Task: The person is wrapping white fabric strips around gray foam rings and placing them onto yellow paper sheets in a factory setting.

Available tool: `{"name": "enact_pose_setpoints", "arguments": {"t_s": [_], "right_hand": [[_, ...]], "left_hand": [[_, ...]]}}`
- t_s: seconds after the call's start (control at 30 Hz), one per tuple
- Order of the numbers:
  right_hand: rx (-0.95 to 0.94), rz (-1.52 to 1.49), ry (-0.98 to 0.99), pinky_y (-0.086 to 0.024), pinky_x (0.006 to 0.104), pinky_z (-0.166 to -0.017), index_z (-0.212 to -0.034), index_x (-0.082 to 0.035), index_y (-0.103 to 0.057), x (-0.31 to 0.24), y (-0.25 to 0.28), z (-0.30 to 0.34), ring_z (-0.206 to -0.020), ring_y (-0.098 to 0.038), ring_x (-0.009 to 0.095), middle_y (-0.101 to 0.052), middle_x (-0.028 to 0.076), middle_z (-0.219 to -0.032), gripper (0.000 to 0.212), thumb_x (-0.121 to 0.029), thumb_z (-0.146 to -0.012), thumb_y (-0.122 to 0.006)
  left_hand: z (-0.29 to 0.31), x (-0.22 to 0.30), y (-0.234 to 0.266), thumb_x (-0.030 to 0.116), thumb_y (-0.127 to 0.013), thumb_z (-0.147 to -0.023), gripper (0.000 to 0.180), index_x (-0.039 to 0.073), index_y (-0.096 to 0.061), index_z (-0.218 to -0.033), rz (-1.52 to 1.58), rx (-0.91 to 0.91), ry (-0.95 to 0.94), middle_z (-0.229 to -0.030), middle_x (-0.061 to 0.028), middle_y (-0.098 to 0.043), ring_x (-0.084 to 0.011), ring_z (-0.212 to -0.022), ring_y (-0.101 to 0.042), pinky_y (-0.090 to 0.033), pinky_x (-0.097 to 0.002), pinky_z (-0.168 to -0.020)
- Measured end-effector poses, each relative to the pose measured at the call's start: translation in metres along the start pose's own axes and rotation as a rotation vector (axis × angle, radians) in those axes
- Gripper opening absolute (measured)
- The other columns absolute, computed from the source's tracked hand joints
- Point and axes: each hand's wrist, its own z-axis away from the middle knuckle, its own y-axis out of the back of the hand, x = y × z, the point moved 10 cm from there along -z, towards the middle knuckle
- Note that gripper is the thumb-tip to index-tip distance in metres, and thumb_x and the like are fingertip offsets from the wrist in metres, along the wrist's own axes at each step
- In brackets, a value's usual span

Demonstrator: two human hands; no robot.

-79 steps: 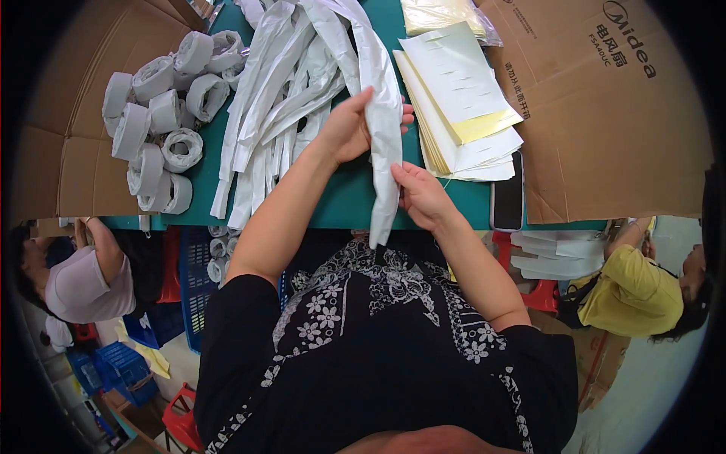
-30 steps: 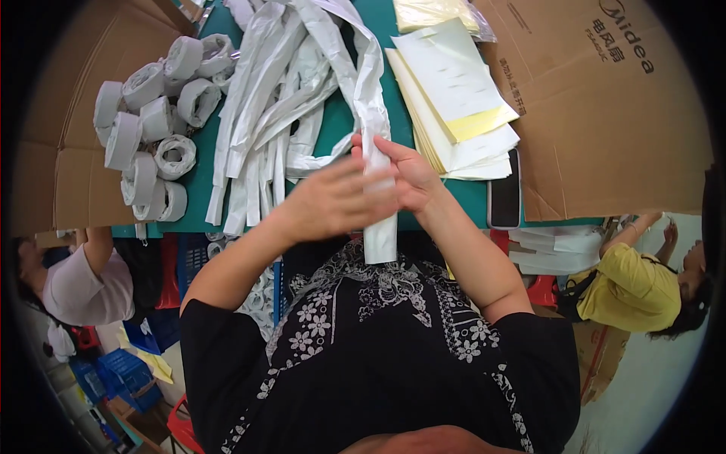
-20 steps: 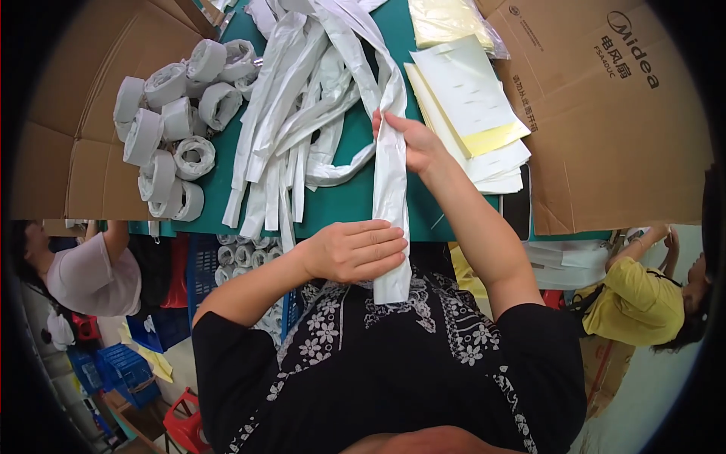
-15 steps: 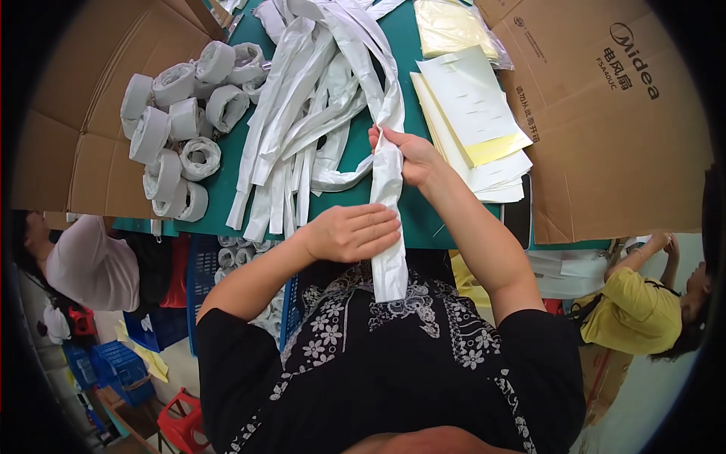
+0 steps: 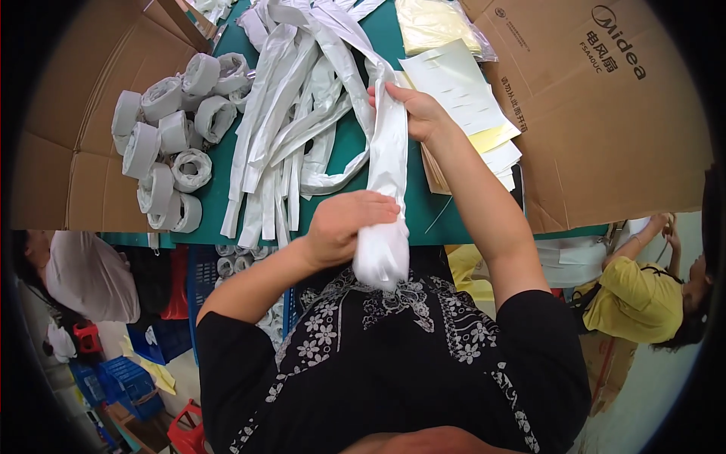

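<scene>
A long white strip, crinkled like thin paper or plastic, runs from the table toward my chest. At its far part, my right hand pinches it between thumb and fingers. Closer to me, my left hand is closed over the strip, fingers across it. The strip's near end bulges below that hand and is smeared by motion, so I cannot tell how it is folded. Several more white strips lie in a loose heap on the green table, left of the held one.
Several white coiled rolls are stacked at the left, before a cardboard flap. White and yellow sheets and a yellow packet lie at the right, beside a large carton. A blue crate holds rolls below the table edge. Two other people are nearby.
My right hand has moved farther away along the strip. My left hand has turned from lying flat to closing over the strip, and the strip's near end now bulges and blurs.
</scene>
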Motion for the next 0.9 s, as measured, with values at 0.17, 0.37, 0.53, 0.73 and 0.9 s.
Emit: {"name": "enact_pose_setpoints", "arguments": {"t_s": [0.17, 0.37, 0.53, 0.73, 0.9], "right_hand": [[-0.078, 0.395, 0.054, -0.051, 0.0333, -0.078, -0.108, -0.003, -0.055, -0.003, -0.022, 0.029, -0.086, -0.062, 0.018, -0.063, 0.007, -0.096, 0.029, -0.026, -0.093, -0.047], [-0.127, 0.776, 0.155, -0.048, 0.0264, -0.075, -0.105, -0.001, -0.057, 0.012, -0.026, 0.052, -0.081, -0.059, 0.011, -0.064, 0.005, -0.092, 0.030, -0.028, -0.093, -0.049], [-0.176, 1.227, 0.249, -0.046, 0.0243, -0.071, -0.107, 0.000, -0.056, 0.018, -0.048, 0.081, -0.082, -0.056, 0.008, -0.063, 0.005, -0.092, 0.032, -0.027, -0.092, -0.051], [-0.299, 1.276, 0.274, -0.046, 0.0266, -0.073, -0.112, 0.000, -0.052, 0.030, -0.054, 0.106, -0.083, -0.056, 0.011, -0.061, 0.006, -0.090, 0.044, -0.023, -0.079, -0.068], [-0.302, 1.367, 0.260, -0.045, 0.0310, -0.064, -0.097, 0.001, -0.055, 0.034, -0.050, 0.112, -0.071, -0.058, 0.018, -0.060, 0.013, -0.079, 0.049, -0.033, -0.069, -0.075]], "left_hand": [[0.053, -0.091, -0.010, 0.030, -0.048, -0.091, 0.037, -0.004, -0.063, -0.095, 0.361, 0.044, 1.041, -0.093, -0.0130, -0.064, -0.0162, -0.079, -0.062, -0.049, -0.0309, -0.069], [0.065, -0.110, -0.040, 0.016, -0.052, -0.086, 0.026, -0.005, -0.056, -0.101, 1.010, 0.297, 1.398, -0.082, -0.0104, -0.062, -0.0170, -0.066, -0.061, -0.051, -0.0303, -0.062], [0.054, -0.119, -0.051, 0.014, -0.053, -0.086, 0.022, -0.003, -0.056, -0.100, 1.094, 0.251, 1.431, -0.082, -0.0092, -0.061, -0.0130, -0.066, -0.060, -0.051, -0.0263, -0.060], [0.049, -0.129, -0.063, 0.011, -0.049, -0.087, 0.024, -0.004, -0.052, -0.106, 1.169, 0.146, 1.362, -0.091, -0.0112, -0.061, -0.0142, -0.070, -0.062, -0.052, -0.0272, -0.060], [0.056, -0.122, -0.073, 0.007, -0.037, -0.089, 0.033, -0.008, -0.042, -0.117, 1.304, 0.010, 1.427, -0.101, -0.0187, -0.058, -0.0252, -0.086, -0.064, -0.055, -0.0365, -0.076]]}}
